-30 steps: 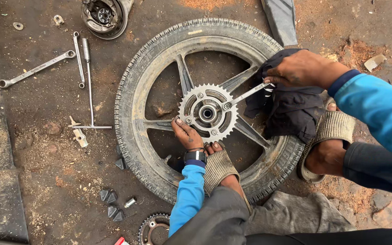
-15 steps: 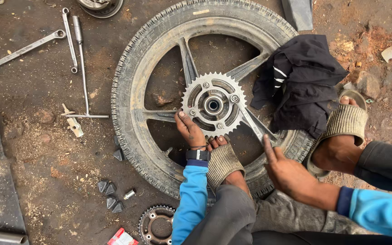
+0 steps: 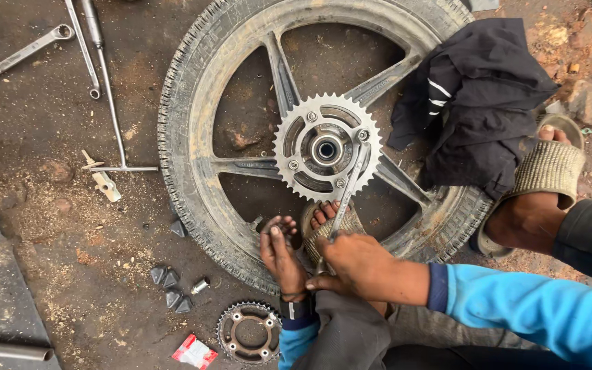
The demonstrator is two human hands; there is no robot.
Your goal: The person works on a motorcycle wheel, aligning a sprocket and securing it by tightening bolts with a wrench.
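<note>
A motorcycle wheel (image 3: 193, 171) with a knobby tyre and five cast spokes lies flat on the dirt ground (image 3: 49, 240), filling the middle of the view. A black cloth (image 3: 474, 96) is draped over its rim at about two o'clock. At the hub sits a toothed sprocket (image 3: 294, 137), bolted down with nuts around its centre. A spanner (image 3: 351, 185) is set on a nut at the sprocket's four o'clock and runs down toward six o'clock.

The right hand (image 3: 358, 264) is clenched around the lower end of the spanner, just inside the tyre at six o'clock. The left hand (image 3: 281, 250) lies beside it, its grip loosely curled with the fingertips on the rim; I cannot tell whether it holds anything small. A sandalled foot (image 3: 536, 199) presses on the tyre at four o'clock, and toes of another foot (image 3: 325, 214) show between the hands.

Off the wheel, a second sprocket (image 3: 248, 334) lies at seven o'clock, long wrenches (image 3: 97, 75) at ten o'clock, and small dark rubber blocks (image 3: 169, 288) at eight o'clock.
</note>
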